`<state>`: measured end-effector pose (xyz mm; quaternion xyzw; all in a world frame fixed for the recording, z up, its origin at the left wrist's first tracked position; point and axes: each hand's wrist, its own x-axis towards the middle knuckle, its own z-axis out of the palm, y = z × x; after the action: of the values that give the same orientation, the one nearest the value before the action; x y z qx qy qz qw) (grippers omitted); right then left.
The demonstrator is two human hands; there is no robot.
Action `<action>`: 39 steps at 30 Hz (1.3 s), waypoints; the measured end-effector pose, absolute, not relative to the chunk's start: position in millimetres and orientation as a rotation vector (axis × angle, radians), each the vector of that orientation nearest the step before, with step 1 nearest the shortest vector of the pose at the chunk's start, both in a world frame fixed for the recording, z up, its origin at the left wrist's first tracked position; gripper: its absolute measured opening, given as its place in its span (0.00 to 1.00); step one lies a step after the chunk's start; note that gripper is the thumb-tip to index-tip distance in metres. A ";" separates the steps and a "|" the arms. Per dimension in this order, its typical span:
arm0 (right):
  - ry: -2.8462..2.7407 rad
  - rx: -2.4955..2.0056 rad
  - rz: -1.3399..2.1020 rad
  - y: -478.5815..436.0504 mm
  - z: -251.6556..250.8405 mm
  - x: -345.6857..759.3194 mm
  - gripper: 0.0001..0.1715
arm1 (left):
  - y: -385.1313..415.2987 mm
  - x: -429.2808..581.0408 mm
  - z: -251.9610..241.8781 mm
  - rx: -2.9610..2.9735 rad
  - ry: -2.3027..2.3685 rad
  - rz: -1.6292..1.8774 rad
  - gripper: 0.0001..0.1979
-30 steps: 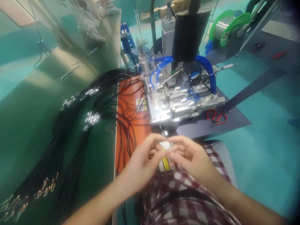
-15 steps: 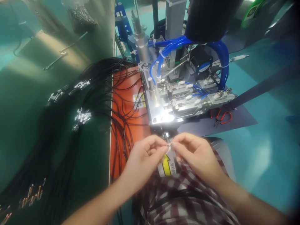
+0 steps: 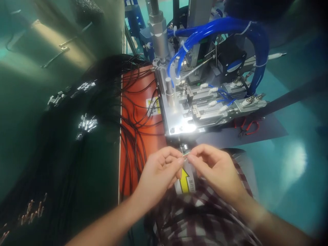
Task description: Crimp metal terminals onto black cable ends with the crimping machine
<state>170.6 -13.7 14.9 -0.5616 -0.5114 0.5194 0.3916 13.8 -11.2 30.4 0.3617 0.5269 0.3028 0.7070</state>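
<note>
My left hand [image 3: 157, 172] and my right hand [image 3: 214, 169] meet fingertip to fingertip just below the front edge of a metal machine [image 3: 194, 102]. Both are pinched shut on a tiny metal part [image 3: 185, 155] at the end of a thin wire, held close to a small fixture under the machine's plate. A white label with a yellow arrow [image 3: 186, 181] shows between my hands. A checked cloth on my lap [image 3: 194, 215] lies beneath them.
Bundles of black cables with metal terminals [image 3: 87, 123] spread over the green bench [image 3: 38, 136] and an orange mat [image 3: 139, 112] at left. Blue air hoses [image 3: 222, 25] arch over the machine. Red-handled pliers [image 3: 247, 126] lie on a dark sheet at right.
The view has moved closer to the machine. My hands have risen slightly toward the fixture, still pinched together on the small part.
</note>
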 end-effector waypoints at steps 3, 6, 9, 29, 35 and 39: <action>-1.500 -1.347 1.029 -20.8 11.6 168.0 0.08 | -14.1 15.8 30.5 0.766 1.177 0.736 0.09; -1.585 -1.336 0.941 -25.4 8.2 167.8 0.09 | -16.3 17.9 30.9 0.760 1.166 0.783 0.09; -1.501 -1.451 1.124 -26.0 7.2 169.4 0.10 | -16.5 19.0 31.3 0.743 1.152 0.778 0.09; -1.582 -1.356 0.966 -18.4 11.3 178.9 0.02 | -14.6 19.8 32.7 0.711 1.283 0.702 0.09; -1.609 -1.290 0.885 -19.0 10.6 177.0 0.05 | -15.1 19.5 31.5 0.720 1.272 0.700 0.10; -1.537 -1.389 1.077 -14.7 13.0 180.5 0.05 | -14.5 20.0 32.8 0.753 1.277 0.690 0.10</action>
<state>180.5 -14.7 13.0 -0.5472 -0.6055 0.4242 0.3925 20.0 -14.5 32.8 0.3359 0.5695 0.3079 0.6841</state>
